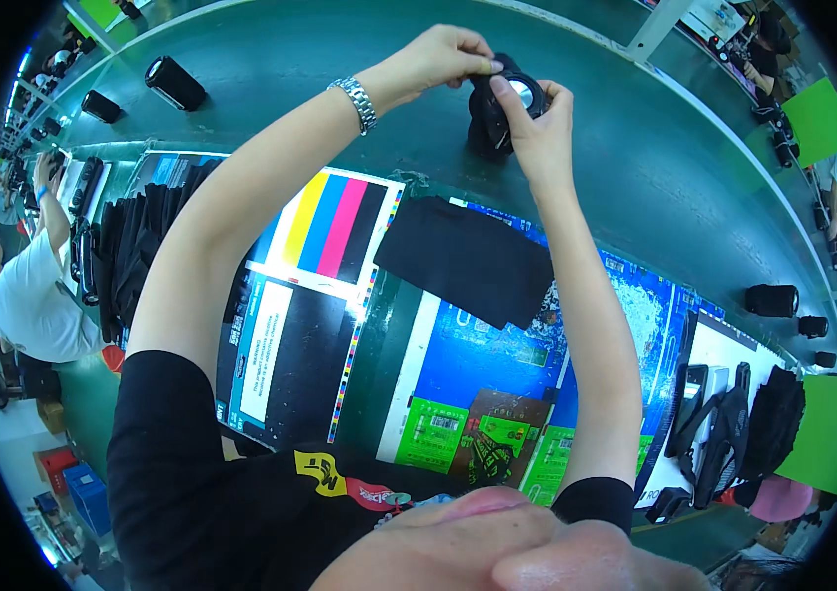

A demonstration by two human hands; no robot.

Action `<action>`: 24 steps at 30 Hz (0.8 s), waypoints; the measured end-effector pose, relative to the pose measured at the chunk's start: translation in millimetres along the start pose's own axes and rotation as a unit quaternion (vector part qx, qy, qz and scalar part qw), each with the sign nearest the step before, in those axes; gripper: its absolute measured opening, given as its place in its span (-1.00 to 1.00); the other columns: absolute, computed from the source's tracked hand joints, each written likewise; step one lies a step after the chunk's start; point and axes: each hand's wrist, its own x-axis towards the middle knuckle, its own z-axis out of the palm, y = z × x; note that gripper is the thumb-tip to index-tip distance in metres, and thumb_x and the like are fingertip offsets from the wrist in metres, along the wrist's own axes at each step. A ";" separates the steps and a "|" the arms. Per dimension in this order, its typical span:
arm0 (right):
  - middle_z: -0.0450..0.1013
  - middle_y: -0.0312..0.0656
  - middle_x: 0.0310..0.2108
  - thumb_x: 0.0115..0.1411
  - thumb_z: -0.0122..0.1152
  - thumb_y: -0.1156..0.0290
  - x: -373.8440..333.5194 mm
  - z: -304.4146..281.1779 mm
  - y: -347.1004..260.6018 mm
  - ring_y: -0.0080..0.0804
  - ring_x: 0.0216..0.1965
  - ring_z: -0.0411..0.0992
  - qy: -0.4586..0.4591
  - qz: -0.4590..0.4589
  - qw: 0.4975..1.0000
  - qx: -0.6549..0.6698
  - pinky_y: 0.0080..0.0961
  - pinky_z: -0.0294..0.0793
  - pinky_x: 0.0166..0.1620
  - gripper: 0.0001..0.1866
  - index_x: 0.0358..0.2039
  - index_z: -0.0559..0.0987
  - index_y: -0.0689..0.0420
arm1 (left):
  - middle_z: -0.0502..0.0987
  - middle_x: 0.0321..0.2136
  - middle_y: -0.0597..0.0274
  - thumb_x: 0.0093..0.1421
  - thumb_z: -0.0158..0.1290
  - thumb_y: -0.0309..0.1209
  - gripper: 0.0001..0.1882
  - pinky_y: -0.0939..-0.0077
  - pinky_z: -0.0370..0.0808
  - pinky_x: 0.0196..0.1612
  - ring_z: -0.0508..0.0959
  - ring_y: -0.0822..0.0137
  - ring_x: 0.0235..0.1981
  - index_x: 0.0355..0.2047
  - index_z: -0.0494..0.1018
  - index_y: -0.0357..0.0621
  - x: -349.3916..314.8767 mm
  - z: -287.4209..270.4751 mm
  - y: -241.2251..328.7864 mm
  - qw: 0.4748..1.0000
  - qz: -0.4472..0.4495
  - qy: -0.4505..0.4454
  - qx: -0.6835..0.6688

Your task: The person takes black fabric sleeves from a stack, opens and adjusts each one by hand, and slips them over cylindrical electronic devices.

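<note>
Over the far green surface, both hands work on a black cylindrical speaker (490,116) with a pale, shiny round end turned up toward me. My right hand (544,123) wraps round the near right side of that end, thumb laid along its rim. From the far left, my left hand (450,57) pinches a dark edge at the top of the speaker. Whether that edge is a strap, a cover or the body cannot be made out. A flat black cloth piece (468,258) lies on the printed sheets just below the hands.
Black speakers stand on the green surface at far left (174,84) and right (771,300). Black fabric pieces (148,236) are heaped at the left; black pouches (724,428) lie at the right. Colourful printed sheets (330,227) cover the near table. A co-worker (44,295) is at the left.
</note>
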 end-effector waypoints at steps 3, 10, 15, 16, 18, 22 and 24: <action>0.39 0.06 -0.16 -0.17 0.47 -0.07 9.5 -4.2 18.0 -0.32 -0.18 0.44 0.014 0.017 1.000 0.013 -0.51 0.46 -0.16 -0.13 -0.13 0.34 0.43 | 0.55 -0.45 0.26 0.23 0.08 -0.24 -0.72 0.65 0.41 -0.26 0.49 0.50 -0.37 -0.23 0.52 -0.22 1.9 5.3 16.2 0.957 0.227 0.069 0.167; 0.53 -0.07 -0.33 -0.23 0.48 -0.11 20.5 -10.0 34.5 -0.38 -0.30 0.53 -0.079 0.017 0.996 0.029 -0.49 0.50 -0.22 -0.21 -0.25 0.48 0.37 | 0.45 -0.56 0.04 -0.03 0.16 -0.52 -0.89 0.32 0.40 -0.41 0.50 0.12 -0.49 -0.56 0.46 -0.30 -24.9 37.1 57.1 0.884 0.380 0.163 0.219; 0.53 0.02 -0.26 0.08 0.15 -0.24 29.4 -9.2 28.0 -0.19 -0.21 0.50 -0.026 -0.076 0.994 -0.080 -0.41 0.47 -0.09 -0.33 -0.14 0.53 0.18 | 0.45 -0.55 0.07 -0.02 0.17 -0.51 -0.90 0.38 0.40 -0.45 0.48 0.14 -0.52 -0.53 0.47 -0.29 -31.8 42.1 71.3 0.881 0.388 0.185 0.201; 0.51 -0.10 -0.29 0.08 0.22 -0.08 33.6 -15.5 26.8 -0.38 -0.25 0.46 -0.144 -0.065 0.987 -0.005 -0.49 0.43 -0.15 -0.42 -0.17 0.50 0.23 | 0.47 -0.54 0.12 0.03 0.18 -0.48 -0.88 0.45 0.40 -0.44 0.48 0.28 -0.53 -0.47 0.50 -0.28 -30.6 38.8 71.4 0.898 0.355 0.179 0.187; 0.50 -0.17 -0.24 0.19 0.13 -0.06 30.8 -31.5 26.8 -0.53 -0.20 0.42 -0.291 -0.037 0.955 0.047 -0.53 0.38 -0.09 -0.41 -0.11 0.45 0.29 | 0.47 -0.52 0.17 0.05 0.18 -0.46 -0.88 0.49 0.40 -0.44 0.46 0.35 -0.52 -0.44 0.52 -0.27 -38.2 34.6 65.2 0.912 0.334 0.174 0.164; 0.44 -0.04 -0.08 0.09 -0.24 -0.47 42.8 -64.8 61.4 -0.25 -0.09 0.45 -0.108 0.095 0.947 0.286 -0.42 0.39 0.03 0.01 0.09 0.31 0.33 | 0.49 -0.46 0.34 0.23 0.06 -0.22 -0.72 0.63 0.37 -0.37 0.43 0.50 -0.47 -0.33 0.54 -0.21 -20.9 35.9 53.6 0.941 0.249 0.225 -0.049; 0.45 -0.04 -0.11 0.10 -0.24 -0.46 63.4 -56.3 58.3 -0.25 -0.11 0.46 -0.072 0.174 0.928 0.320 -0.41 0.43 -0.02 0.00 0.06 0.34 0.34 | 0.48 -0.43 0.37 0.33 -0.13 -0.01 -0.53 0.65 0.36 -0.30 0.42 0.52 -0.42 -0.32 0.52 -0.18 6.2 35.5 34.5 0.914 0.126 0.242 -0.302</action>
